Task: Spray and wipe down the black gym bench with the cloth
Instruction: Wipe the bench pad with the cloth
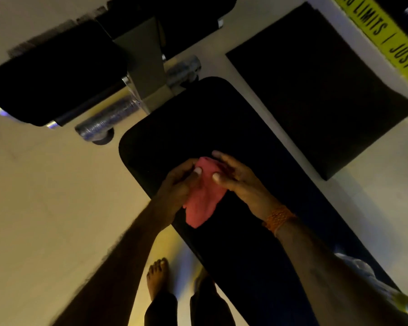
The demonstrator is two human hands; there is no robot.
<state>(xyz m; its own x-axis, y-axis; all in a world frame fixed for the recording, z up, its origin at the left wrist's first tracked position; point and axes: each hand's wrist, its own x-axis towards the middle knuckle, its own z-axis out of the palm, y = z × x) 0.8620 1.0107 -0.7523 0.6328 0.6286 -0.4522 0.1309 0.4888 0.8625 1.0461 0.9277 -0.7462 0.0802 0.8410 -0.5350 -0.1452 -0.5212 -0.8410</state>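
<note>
Left hand (181, 182) and right hand (236, 180) each pinch the pink cloth (203, 203), seemingly resting on the black bench (198, 118).

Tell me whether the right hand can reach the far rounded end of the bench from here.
Probably yes. The right hand holds the pink cloth with the left hand over the bench, and bare pad runs to its far end, nothing between.

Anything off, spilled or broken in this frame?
Nothing looks spilled or damaged. The left hand and right hand hold the pink cloth bunched over the black bench. One oddity: a pale, shiny thing lies by the bench's near right edge, too blurred to identify.
</note>
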